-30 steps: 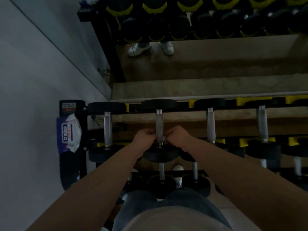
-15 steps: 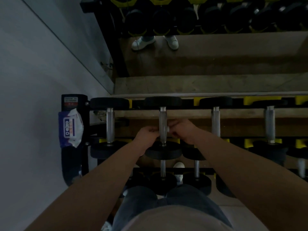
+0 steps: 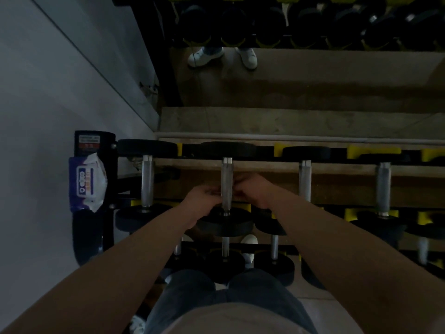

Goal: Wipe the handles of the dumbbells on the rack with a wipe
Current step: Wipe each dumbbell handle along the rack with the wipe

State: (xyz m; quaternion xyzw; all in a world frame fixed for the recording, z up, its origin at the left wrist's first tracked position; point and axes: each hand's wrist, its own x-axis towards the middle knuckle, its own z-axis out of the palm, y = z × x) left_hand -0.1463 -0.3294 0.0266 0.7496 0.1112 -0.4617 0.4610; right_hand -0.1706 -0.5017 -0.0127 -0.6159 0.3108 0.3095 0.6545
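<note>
Gripping handle [image 3: 227, 180]: left hand [image 3: 204, 198], right hand [image 3: 253, 190].

No print can be read: the white label on the wipes pack [image 3: 87, 183] at the left and the red-banded sticker [image 3: 89, 142] on the rack post [image 3: 107, 141] beyond it are too dim and blurred.

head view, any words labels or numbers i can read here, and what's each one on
Sticker on the rack's end post: print on white and red bands, too blurred to read.
Wipes pack label: white panel with round marks and a plus-like sign, its print too blurred to read.
Dumbbell heads: no numbers visible.
</note>
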